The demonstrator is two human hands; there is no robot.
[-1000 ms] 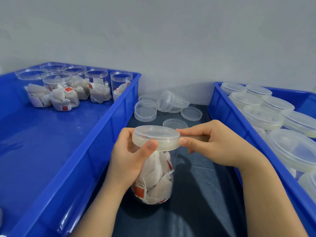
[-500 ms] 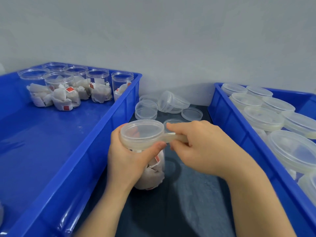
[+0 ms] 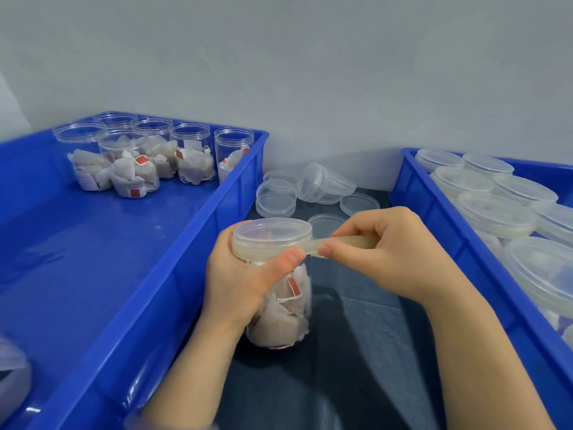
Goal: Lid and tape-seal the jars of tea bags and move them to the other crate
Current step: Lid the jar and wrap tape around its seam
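Gripping what, that left hand (image 3: 245,280)?

The jar (image 3: 280,305). Its fingers wrap round the back just under the lid (image 3: 272,235), and the thumb presses the near side of the lid's wall.

How does the jar look?

Clear plastic, round, packed with white tea bags that carry small red tags. The lid is cloudy and shallow and sits flat on top. A pale, yellowish strip of tape (image 3: 344,243) runs from under that thumb off to the right, pulled straight.

And the right hand (image 3: 390,252)?

It is curled on the tape, pinching the strip between thumb and forefinger just beside the lid. So both hands are clamped, one on the jar, one on the tape, and close together.

Where does the jar stand?

On the dark worktop (image 3: 356,352), in the lane between two blue crates, and its base seems to rest on the cloth. It is nearer the left crate (image 3: 173,274), whose wall rises just behind the left wrist.

Any room around it?

The lane is narrow. Loose lids (image 3: 276,197) and one tipped stack lie at its far end against the grey wall (image 3: 310,72), and the dark cloth toward the camera is bare. The left crate has open jars (image 3: 130,159) of tea bags bunched in its far corner, with a wide stretch of blue floor in front of them. The right crate (image 3: 449,243) is crowded with lidded jars (image 3: 496,212) along its near wall.
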